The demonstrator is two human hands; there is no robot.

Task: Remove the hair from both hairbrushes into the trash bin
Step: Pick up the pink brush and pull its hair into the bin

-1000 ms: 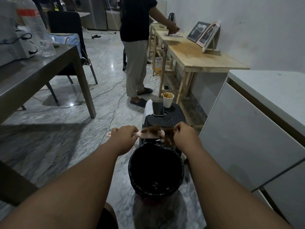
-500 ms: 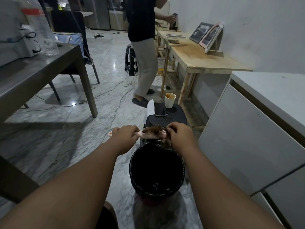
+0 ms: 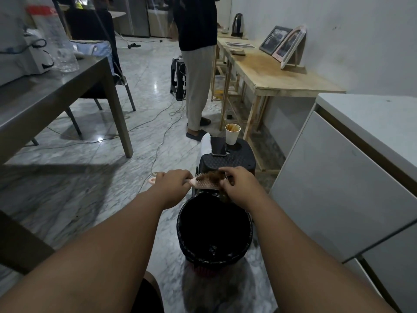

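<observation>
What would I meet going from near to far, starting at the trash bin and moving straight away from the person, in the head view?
trash bin → hairbrush with hair → black stool → phone → paper cup

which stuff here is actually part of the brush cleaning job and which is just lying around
Part of the job: pink hairbrush, brown hair on it, black-lined trash bin, left hand, right hand.

Just lying about: phone, paper cup, black stool, picture frames, kettle.
</observation>
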